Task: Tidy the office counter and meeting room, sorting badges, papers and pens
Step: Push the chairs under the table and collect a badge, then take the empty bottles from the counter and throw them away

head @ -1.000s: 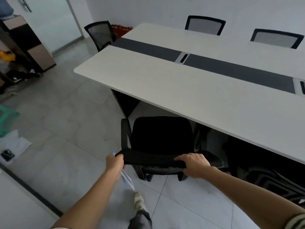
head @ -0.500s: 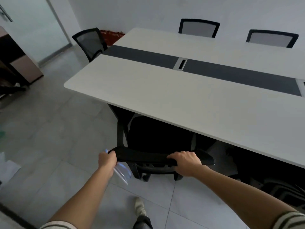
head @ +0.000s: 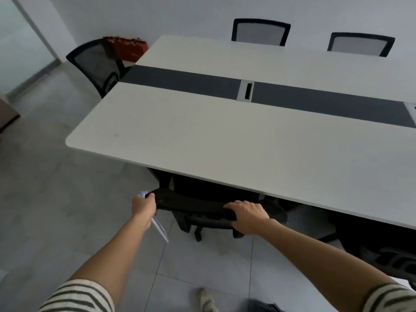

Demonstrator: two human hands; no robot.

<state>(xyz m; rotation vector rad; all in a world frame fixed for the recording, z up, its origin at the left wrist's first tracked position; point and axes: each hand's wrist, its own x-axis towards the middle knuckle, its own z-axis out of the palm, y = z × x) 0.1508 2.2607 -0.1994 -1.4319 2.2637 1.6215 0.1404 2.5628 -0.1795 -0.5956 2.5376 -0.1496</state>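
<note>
Under the near edge of the long white table with a dark grey middle strip, the black office chair with a mesh backrest stands with its seat almost fully hidden. Its top rail runs from left to right, nearly parallel to that table edge, and lies directly in front of the person. The left hand holds the left end of the rail, and the right hand is curled over it nearer to the right end. Each grip is clamped on the rail. From the left grip also hangs a clear flat plastic badge sleeve with a small blue part on top, pointing down toward the grey tiled floor. Since the hands sit on both sides of the chair's middle, I judge that a straight push forward would send it squarely under the table.
</note>
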